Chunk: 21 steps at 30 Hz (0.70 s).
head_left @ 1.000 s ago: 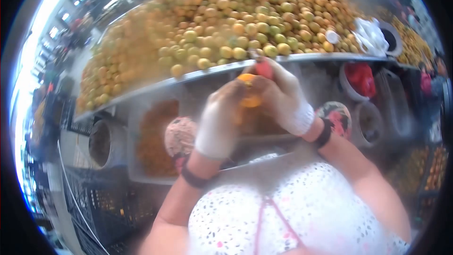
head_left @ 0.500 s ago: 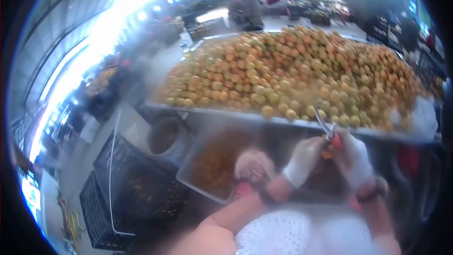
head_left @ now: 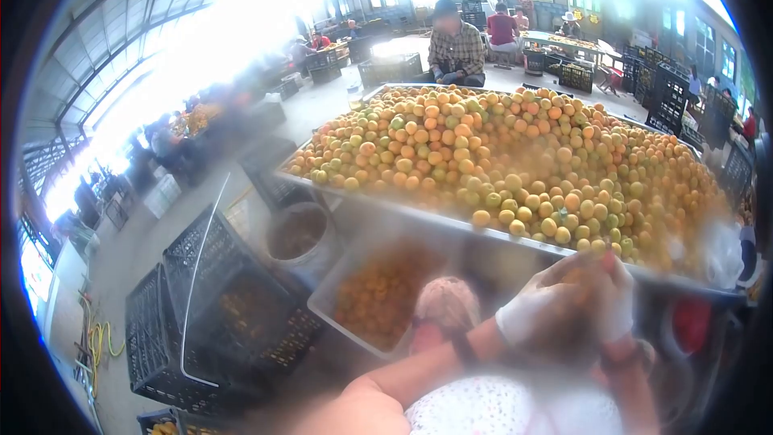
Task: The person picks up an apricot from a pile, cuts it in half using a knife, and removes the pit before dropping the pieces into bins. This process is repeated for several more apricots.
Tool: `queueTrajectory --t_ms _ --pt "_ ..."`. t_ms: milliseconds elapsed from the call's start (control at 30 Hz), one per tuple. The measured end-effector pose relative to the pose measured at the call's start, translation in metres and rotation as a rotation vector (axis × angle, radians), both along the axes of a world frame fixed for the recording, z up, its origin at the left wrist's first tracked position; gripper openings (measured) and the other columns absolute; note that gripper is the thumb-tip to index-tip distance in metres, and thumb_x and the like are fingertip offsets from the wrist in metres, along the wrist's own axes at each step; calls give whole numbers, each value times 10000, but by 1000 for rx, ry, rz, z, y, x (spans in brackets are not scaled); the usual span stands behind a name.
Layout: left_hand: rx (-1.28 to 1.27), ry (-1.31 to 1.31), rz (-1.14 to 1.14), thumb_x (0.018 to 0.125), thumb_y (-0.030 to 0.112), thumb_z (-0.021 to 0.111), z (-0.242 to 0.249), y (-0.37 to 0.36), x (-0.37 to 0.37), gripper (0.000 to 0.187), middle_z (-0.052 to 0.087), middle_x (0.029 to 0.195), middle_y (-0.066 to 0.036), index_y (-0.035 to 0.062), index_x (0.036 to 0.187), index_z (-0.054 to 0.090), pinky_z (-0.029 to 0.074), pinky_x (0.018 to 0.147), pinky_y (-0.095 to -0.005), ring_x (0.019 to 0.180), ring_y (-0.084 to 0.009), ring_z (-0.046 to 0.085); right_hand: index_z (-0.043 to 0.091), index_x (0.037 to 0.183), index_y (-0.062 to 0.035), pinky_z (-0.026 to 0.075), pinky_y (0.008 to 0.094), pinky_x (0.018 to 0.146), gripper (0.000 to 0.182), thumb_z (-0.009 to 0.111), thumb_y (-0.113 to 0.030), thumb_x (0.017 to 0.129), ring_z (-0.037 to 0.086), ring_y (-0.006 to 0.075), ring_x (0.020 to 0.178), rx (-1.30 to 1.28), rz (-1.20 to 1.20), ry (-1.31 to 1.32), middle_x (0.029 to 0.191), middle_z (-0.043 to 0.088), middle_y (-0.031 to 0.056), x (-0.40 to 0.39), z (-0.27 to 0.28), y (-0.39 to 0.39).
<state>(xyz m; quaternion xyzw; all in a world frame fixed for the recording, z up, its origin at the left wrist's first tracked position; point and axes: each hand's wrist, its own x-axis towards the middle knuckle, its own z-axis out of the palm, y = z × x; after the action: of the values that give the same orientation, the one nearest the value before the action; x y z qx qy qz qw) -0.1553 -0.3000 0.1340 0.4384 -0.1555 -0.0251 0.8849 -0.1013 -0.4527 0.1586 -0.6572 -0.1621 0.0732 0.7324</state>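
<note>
Both hands wear white gloves and meet at the front edge of a metal-rimmed table [head_left: 451,222] heaped with orange and yellow-green round fruit [head_left: 435,137]. My left hand [head_left: 535,302] has its fingers curled near the other hand; what it holds, if anything, is blurred. Beside it, my right hand [head_left: 616,298] is closed around something with a small red part [head_left: 609,260], too blurred to make out. A smeared patch of the lens hides the space between the palms.
Below the table sit a tray of orange fruit [head_left: 378,294] and a bucket [head_left: 298,234]. Black crates [head_left: 149,338] stand at the left. Across the table a person in a checked shirt [head_left: 456,48] sits. More people and crates are farther back.
The view has tilted, showing more of the hall. The curved-blade red-handled tool seen earlier in my right hand no longer shows clearly. Both hands are nearer the table edge in view.
</note>
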Motion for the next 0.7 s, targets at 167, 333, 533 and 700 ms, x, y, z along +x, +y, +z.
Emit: queueTrajectory --t_ms 167,333,533,700 --pt "-9 116 141 918 163 636 -18 14 6 511 611 1189 -75 37 1389 480 521 789 -248 995 -139 615 622 886 -49 440 275 518 99 586 -120 945 558 99 614 -388 -136 -733 670 570 -23 30 -22 -9" --pt "-22 173 320 890 38 593 14 13 -11 496 590 1030 -73 70 1371 476 520 699 -260 823 -131 593 623 884 -13 414 259 497 192 543 -144 999 541 79 565 -118 -173 -522 681 589 3 20 1 -23" --pt "116 91 255 861 114 632 4 12 -2 583 578 1048 -97 6 1402 441 529 725 -307 871 -194 611 613 943 -16 444 224 530 200 538 -194 998 551 92 588 103 32 -118 842 675 80 -5 44 -14" --pt "194 72 295 864 100 632 4 8 -2 569 583 1033 -77 8 1394 446 534 712 -291 847 -164 615 573 828 -25 443 228 523 220 547 -174 987 546 101 571 120 120 -64 871 682 99 -5 34 -7"
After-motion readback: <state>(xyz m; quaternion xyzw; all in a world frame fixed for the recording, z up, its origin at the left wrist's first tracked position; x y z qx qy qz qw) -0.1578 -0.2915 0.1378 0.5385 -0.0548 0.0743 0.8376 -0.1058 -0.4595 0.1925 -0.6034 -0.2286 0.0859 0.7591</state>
